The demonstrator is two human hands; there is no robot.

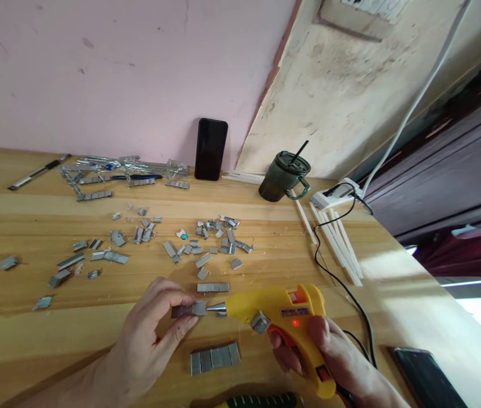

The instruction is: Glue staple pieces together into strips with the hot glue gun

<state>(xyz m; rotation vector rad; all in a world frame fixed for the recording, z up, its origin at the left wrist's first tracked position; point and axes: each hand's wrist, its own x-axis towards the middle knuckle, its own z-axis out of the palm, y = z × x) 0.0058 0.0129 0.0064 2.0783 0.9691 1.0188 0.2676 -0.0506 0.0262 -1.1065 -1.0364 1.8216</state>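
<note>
My left hand (155, 334) pinches a short grey metal strip (188, 309) between thumb and fingers, just above the table. My right hand (329, 345) grips a yellow hot glue gun (261, 303) by its handle, fingers at the orange trigger. The gun's metal nozzle meets or nearly meets the strip's right end. A red light glows on its side, and a small grey piece (260, 322) sits against the body. One joined grey strip (212, 287) lies just beyond the nozzle; a wider row of grey pieces (215, 358) lies nearer me.
Loose grey pieces (219, 232) scatter across the wooden table. Against the wall stand a black phone (211, 149) and a green mug (281, 175). White glue sticks (338, 243), a power strip (336, 194) and a black cord (351, 297) lie right. Another phone (427, 377) rests near front.
</note>
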